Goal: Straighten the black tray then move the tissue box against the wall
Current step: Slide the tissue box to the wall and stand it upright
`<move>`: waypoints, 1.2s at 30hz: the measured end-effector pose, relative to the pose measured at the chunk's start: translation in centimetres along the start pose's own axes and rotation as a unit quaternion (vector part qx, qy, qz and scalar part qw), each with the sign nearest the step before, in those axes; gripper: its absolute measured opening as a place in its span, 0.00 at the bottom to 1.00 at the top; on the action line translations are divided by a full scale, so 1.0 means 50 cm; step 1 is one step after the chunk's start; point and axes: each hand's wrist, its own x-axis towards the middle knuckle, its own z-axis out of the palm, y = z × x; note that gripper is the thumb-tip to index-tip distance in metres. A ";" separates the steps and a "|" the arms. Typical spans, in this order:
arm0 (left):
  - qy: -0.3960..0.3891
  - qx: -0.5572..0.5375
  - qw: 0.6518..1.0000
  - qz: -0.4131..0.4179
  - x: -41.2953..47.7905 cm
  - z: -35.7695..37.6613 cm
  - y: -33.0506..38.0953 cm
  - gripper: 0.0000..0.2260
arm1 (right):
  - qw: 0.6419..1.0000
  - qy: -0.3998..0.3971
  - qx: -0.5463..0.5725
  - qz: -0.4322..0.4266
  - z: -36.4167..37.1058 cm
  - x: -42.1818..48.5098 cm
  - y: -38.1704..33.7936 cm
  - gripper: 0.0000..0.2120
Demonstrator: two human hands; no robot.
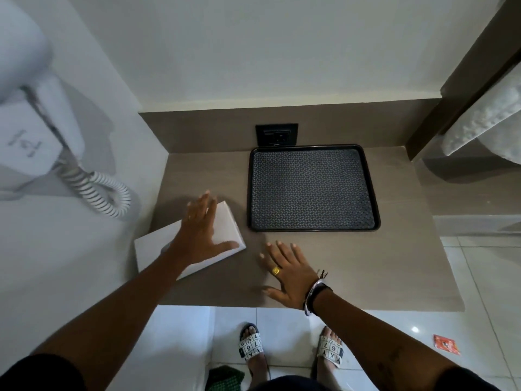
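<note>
One black rectangular tray (313, 189), woven-textured, square at counter (394, 263) back edge. One white tissue box (225, 224), skewed at left edge, left hand (201, 235) flat on it, fingers spread. Right hand (289, 273) open, flat on counter.

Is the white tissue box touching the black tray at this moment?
Apart. The head view shows a strip of bare counter between the tissue box and the black tray.
</note>
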 end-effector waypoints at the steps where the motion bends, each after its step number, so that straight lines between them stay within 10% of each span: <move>1: -0.041 0.016 0.999 -0.010 -0.017 0.001 -0.037 0.61 | 1.000 -0.011 -0.006 0.008 0.002 0.011 -0.012 0.40; 8: -0.164 0.045 0.983 -0.069 -0.104 0.041 -0.193 0.72 | 0.997 -0.040 -0.040 0.056 0.015 0.066 -0.061 0.46; 20: -0.086 0.004 0.991 -0.104 -0.103 0.046 -0.193 0.63 | 0.994 -0.047 -0.050 0.082 0.018 0.080 -0.067 0.50; 36: 0.063 -0.112 0.921 -0.368 0.124 -0.018 -0.168 0.59 | 0.994 -0.043 -0.051 0.083 0.028 0.085 -0.061 0.50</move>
